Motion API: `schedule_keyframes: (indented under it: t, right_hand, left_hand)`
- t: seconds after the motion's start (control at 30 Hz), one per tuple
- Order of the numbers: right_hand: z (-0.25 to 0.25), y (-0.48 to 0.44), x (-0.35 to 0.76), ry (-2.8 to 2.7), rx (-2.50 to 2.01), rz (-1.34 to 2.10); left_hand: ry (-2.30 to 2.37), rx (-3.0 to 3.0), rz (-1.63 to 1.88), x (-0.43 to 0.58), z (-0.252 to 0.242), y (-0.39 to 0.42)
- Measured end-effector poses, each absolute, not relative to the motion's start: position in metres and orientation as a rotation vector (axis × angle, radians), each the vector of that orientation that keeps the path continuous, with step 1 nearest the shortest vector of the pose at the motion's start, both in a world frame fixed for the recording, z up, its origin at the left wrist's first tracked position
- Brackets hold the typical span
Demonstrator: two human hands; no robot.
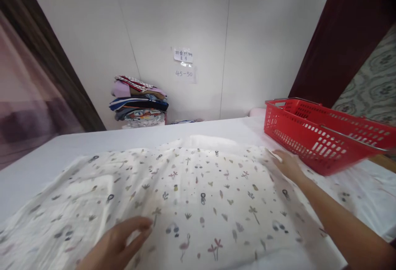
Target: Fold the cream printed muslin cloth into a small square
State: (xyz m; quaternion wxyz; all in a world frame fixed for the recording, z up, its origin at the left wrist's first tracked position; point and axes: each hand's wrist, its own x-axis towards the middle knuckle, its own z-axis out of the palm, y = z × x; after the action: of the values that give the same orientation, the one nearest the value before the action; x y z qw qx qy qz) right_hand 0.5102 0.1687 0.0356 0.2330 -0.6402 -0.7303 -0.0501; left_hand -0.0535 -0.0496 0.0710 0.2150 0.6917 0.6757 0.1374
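A thin white cloth (198, 179) printed with palm trees, flamingos, pineapples and leaves lies spread over most of the table before me. Wrinkles and a raised fold run down its left part. At its far right corner, my right hand (287, 164) has its fingers closed on the cloth's edge, with a small white bit sticking out past the fingertips. My left hand (119, 241) is low over the near left part of the cloth, palm down. Its thumb and forefinger stand apart with a gap between them, and nothing shows in it. The other left fingers are hidden.
A red plastic basket (309, 138) with metal handles stands on the right of the white table (216, 126), close beyond my right hand. Against the wall is a stack of folded clothes (140, 100). Handwritten paper notes (184, 65) hang above. A curtain (34, 88) borders the left side.
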Motion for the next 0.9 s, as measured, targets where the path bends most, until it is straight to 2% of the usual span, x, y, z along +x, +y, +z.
schedule_keyframes:
  t: [0.13, 0.3, 0.43, 0.5, 0.57, 0.7, 0.8, 0.9]
  right_hand:
    - [0.040, 0.238, 0.452, -2.162, -1.820, 0.079]
    - [0.050, 0.271, 0.418, -2.364, -1.926, 0.235]
    - [0.074, 0.243, 0.406, -2.455, -1.702, -0.077]
    - [0.082, 0.206, 0.401, -2.471, -1.549, -0.269]
    - [0.080, 0.158, 0.394, -2.556, -1.370, -0.298]
    - [0.069, 0.067, 0.384, -2.883, -0.976, 0.261]
    - [0.073, 0.046, 0.385, -2.684, -1.092, 0.574]
    - [0.082, 0.073, 0.396, -2.223, -1.344, 0.620]
  left_hand:
    - [1.554, 2.057, 0.316, 0.008, 0.092, -0.017]
    - [1.328, 2.180, 0.353, 0.046, 0.084, 0.003]
    - [1.226, 2.185, 0.477, 0.049, 0.076, 0.019]
    - [1.211, 2.161, 0.534, 0.048, 0.076, 0.027]
    - [1.226, 2.121, 0.547, 0.047, 0.078, 0.035]
    - [1.253, 2.039, 0.490, 0.054, 0.077, 0.047]
    - [1.232, 2.023, 0.494, 0.063, 0.063, 0.053]
    - [1.276, 2.059, 0.577, 0.070, 0.043, 0.055]
